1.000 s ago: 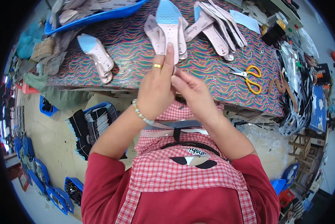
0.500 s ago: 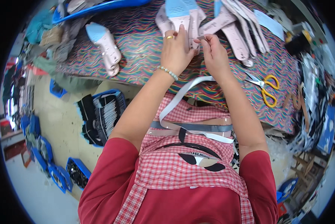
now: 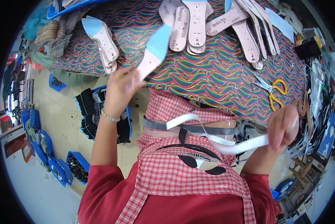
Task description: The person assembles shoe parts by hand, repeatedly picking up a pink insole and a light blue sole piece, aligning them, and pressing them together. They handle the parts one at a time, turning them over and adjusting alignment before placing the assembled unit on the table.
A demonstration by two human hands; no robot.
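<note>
My left hand (image 3: 123, 89), slightly blurred, is closed on one end of a shoe insole (image 3: 157, 48), pale pink with a light blue end, tilted above the table's near edge. My right hand (image 3: 282, 127), also blurred, grips a white strip of tape (image 3: 246, 145) low at the right. The strip loops loosely across the front of my checked apron. Left of the held insole lies a small stack of similar insoles (image 3: 108, 48). Farther off, another insole pile (image 3: 196, 28) lies at the table's back middle.
Yellow-handled scissors (image 3: 272, 89) lie open on the wavy-patterned tablecloth (image 3: 205, 78) at the right. More insoles (image 3: 246, 41) lie behind them. A blue tray (image 3: 72, 7) sits at the back left; a blue crate of dark pieces (image 3: 126, 119) stands on the floor below.
My hands, close together at the insole pile before, have parted. The left has come left and nearer with an insole. The right has swung right and down, with the white strip.
</note>
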